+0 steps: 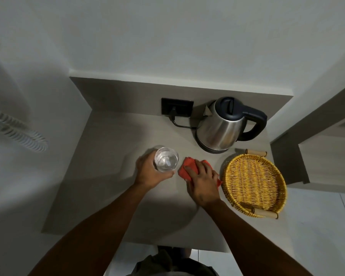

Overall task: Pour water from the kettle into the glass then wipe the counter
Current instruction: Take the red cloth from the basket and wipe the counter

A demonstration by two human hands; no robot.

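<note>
A clear glass point(166, 159) with water in it is held in my left hand point(149, 172), near the middle of the grey counter point(108, 186). Whether the glass rests on the counter or is lifted, I cannot tell. Right beside it, my right hand point(202, 182) presses flat on a crumpled red cloth point(188, 168) lying on the counter. The steel kettle point(221, 128) with a dark lid and handle stands upright on its base at the back right, handle pointing right, apart from both hands.
A round woven basket tray point(283, 186) with wooden handles sits at the counter's right edge, close to my right hand. A black wall socket point(176, 106) with the kettle's cord is behind. Walls close the back and left; a cabinet stands right.
</note>
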